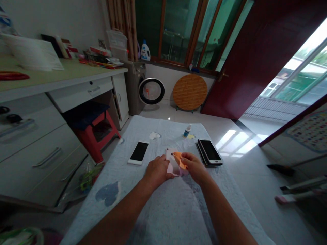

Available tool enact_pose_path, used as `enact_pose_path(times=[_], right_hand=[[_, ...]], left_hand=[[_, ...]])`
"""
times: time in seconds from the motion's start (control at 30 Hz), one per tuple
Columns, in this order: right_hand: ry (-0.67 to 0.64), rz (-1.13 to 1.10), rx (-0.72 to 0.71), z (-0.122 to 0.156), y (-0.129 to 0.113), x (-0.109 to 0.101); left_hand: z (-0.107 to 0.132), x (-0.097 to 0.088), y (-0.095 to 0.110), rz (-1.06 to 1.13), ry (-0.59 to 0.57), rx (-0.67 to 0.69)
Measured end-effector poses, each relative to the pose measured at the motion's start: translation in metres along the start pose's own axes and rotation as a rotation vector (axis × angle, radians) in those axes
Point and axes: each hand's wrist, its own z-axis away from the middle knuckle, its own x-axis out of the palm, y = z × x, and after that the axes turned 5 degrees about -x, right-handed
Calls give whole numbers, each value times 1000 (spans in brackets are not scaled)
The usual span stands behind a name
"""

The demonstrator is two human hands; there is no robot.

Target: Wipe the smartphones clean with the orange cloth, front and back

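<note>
A pale pinkish smartphone [173,165] lies back side up on the light blue cloth in front of me, its camera end pointing away. My left hand [158,170] grips its left edge, thumb at the near end. Pinched in my right hand [194,165] is an orange cloth [180,160], which lies against the phone's upper right part. To the left rests a white smartphone [138,152], dark screen up. On the right, another white-framed phone [211,150] sits on top of a dark device. Beyond stands a small spray bottle [187,131] with a blue label.
The light blue cloth [163,217] covers the table. A crumpled white piece [154,135] lies near its far side. A red stool [102,126] and a white desk [81,86] stand at left. Behind are a washing machine [136,78] with its door open and a round wooden tabletop [190,92].
</note>
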Motion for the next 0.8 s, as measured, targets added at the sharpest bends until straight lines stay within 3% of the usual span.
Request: enact_pose_path(times=[0.1,0.17,0.27,0.37,0.5,0.6,0.8], right_hand=[[58,-69,53,-5,4,6],[134,134,28,-7,9,11],[229,524,-173,-6,15,17],[192,798,-346,-2,15,22],[77,1031,-409,4,7,26],[38,1075,-423,8,6,25],[111,1008,-390,-9,11,24]], left_hand=[[0,-1,0,0,1,10],[1,-2,0,3,-9,10],[1,-4,1,11,-20,2],[1,-5,1,18,-37,-3],[2,-5,1,27,-34,-3],[1,-3,0,29,-16,16],[0,1,0,14,-5,50]])
